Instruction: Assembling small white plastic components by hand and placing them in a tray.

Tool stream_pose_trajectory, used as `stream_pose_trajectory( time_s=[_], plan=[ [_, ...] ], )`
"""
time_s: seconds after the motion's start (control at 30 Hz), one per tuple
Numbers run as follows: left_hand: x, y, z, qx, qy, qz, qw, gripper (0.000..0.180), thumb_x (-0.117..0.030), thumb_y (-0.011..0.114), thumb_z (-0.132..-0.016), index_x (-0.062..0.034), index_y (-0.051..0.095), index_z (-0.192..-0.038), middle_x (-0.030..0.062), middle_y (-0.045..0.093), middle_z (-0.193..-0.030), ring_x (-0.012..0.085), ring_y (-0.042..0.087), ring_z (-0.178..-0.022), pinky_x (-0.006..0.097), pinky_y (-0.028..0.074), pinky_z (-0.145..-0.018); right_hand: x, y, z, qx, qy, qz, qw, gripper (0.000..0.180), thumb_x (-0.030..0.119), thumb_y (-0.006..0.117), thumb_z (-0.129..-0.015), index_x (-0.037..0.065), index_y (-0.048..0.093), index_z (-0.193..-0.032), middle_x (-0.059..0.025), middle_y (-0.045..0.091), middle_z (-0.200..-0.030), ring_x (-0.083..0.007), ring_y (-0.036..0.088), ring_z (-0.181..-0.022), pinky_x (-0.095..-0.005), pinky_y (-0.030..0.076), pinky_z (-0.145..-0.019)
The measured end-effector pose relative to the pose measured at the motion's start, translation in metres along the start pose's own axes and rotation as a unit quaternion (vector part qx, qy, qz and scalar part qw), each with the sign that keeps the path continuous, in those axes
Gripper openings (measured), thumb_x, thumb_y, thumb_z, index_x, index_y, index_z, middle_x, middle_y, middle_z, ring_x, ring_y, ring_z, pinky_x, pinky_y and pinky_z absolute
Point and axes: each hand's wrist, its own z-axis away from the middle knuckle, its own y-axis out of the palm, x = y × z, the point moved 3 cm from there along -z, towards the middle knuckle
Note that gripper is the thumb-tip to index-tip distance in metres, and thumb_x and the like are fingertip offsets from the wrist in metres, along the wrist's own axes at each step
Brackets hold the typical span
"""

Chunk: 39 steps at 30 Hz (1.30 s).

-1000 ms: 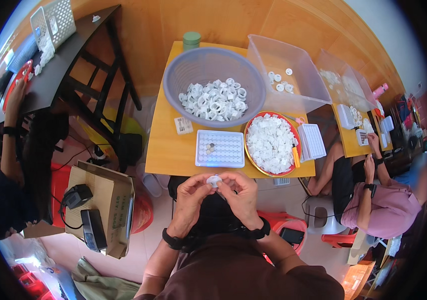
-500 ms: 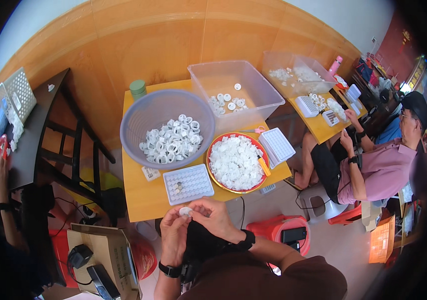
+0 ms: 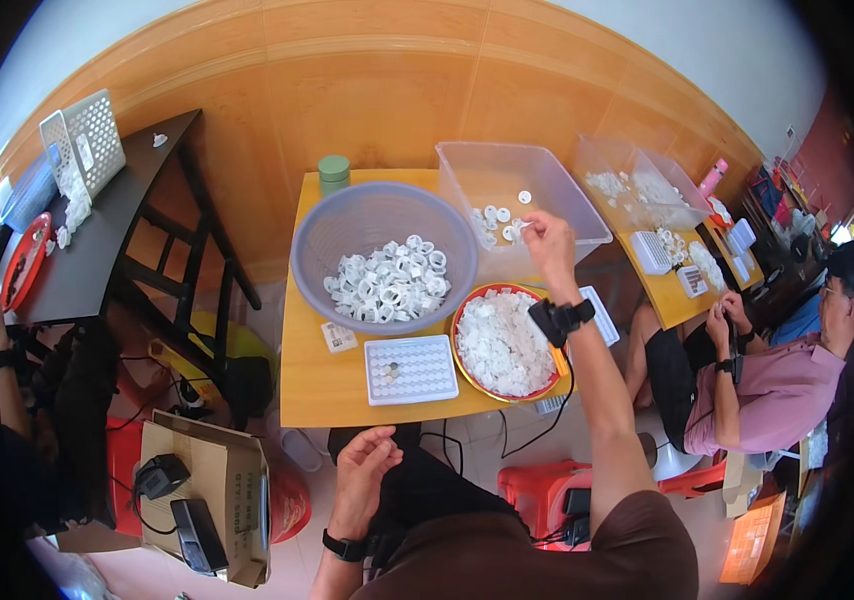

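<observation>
Right hand (image 3: pixel 550 240) bunched at the fingertips, near small white round plastic discs (image 3: pixel 490 213), upper centre of the frame.
The discs lie in a clear rectangular plastic bin (image 3: pixel 492 165); from here I can't tell whether the fingers pinch one. Lower centre, the left hand (image 3: pixel 365 470) is loosely curled, its grip unclear to me.

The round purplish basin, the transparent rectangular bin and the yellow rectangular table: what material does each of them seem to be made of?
Round purplish basin: probably plastic, rather matte; its thin rim and even colour look moulded.
Transparent rectangular bin: likely plastic, slightly cloudy; yellow shows through its floor.
Yellow rectangular table: perhaps wood or laminate, smooth; its even surface leaves this open.
</observation>
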Motion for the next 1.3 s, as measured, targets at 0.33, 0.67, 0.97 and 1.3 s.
stream_pose_trajectory(
  time_s=[0.33, 0.67, 0.97, 1.3],
  plan=[
    [0.005, -0.003, 0.002, -0.003, -0.024, -0.014, 1.000, 0.020, -0.007, 0.057, -0.086, -0.0012, 0.059, -0.106, 0.0028, 0.061, -0.086, 0.0116, 0.060, -0.078, 0.023, 0.049, -0.072, 0.103, 0.096, 0.082, 0.294, -0.198, -0.072, 0.932, 0.017, 0.003, 0.056, -0.071, 0.002, 0.065, -0.085, -0.0160, 0.062, -0.083, -0.0339, 0.060, -0.081, -0.0411, 0.047, -0.073],
    [0.008, -0.008, 0.011, -0.010, -0.026, 0.002, 1.000, 0.020, -0.007, 0.056, -0.087, -0.0014, 0.060, -0.106, 0.0034, 0.063, -0.087, 0.0113, 0.061, -0.079, 0.022, 0.050, -0.073, 0.106, 0.131, 0.077, 0.382, -0.243, 0.012, 0.892, 0.025, -0.005, 0.055, -0.067, 0.004, 0.064, -0.088, -0.0115, 0.058, -0.096, -0.0308, 0.057, -0.093, -0.0396, 0.045, -0.079],
    [0.006, -0.009, 0.014, -0.018, -0.021, 0.004, 1.000, 0.020, -0.007, 0.056, -0.087, -0.0015, 0.060, -0.105, 0.0037, 0.063, -0.086, 0.0115, 0.061, -0.078, 0.023, 0.050, -0.073, 0.096, 0.137, 0.058, 0.413, -0.240, -0.037, 0.878, 0.014, 0.001, 0.067, -0.064, 0.004, 0.063, -0.076, -0.0089, 0.060, -0.069, -0.0248, 0.060, -0.071, -0.0346, 0.047, -0.064],
    [0.003, -0.014, 0.008, -0.028, -0.001, 0.001, 1.000, 0.019, -0.008, 0.054, -0.088, -0.0020, 0.059, -0.105, 0.0047, 0.062, -0.085, 0.0134, 0.061, -0.077, 0.025, 0.050, -0.072, 0.119, 0.054, 0.095, 0.369, 0.040, -0.310, 0.875, 0.009, 0.008, 0.066, -0.075, 0.001, 0.064, -0.078, -0.0022, 0.061, -0.063, -0.0052, 0.055, -0.058, -0.0215, 0.045, -0.051]
  ],
)
